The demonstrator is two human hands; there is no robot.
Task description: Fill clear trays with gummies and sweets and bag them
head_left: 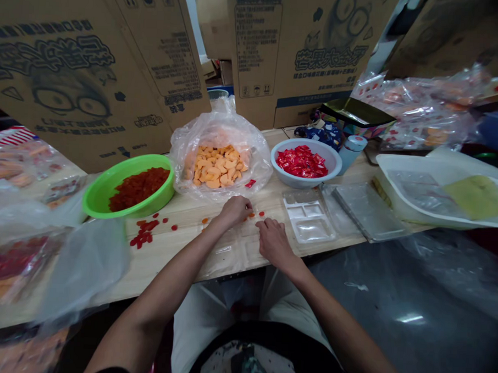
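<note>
Orange gummy pieces (256,214), first entry: where do they lie?

Small scatter on the wooden desk (167,257), just beyond the left hand (234,211) and the right hand (274,243).

Condition of the fingers (243,209)?

Left set curled down toward the desk, near the pieces. Right set loosely bent, resting on a clear plastic tray (233,252). Neither visibly grasps a piece, but whether either holds one, I cannot tell.

Next items out from the hands?

Left: loose red pieces (143,232) on the desk, then a green plastic basin (130,162) heaped with more red pieces. Ahead: a clear plastic bag (193,151) holding orange pieces, beside a pale blue bowl (292,143) of red sachets. Right: a clear compartment tray (308,215) with a white base, then a large white tray (382,159).

Outermost entry?

Cardboard cartons (292,45) printed with cartoon faces, standing along the far edge of the desk.
</note>
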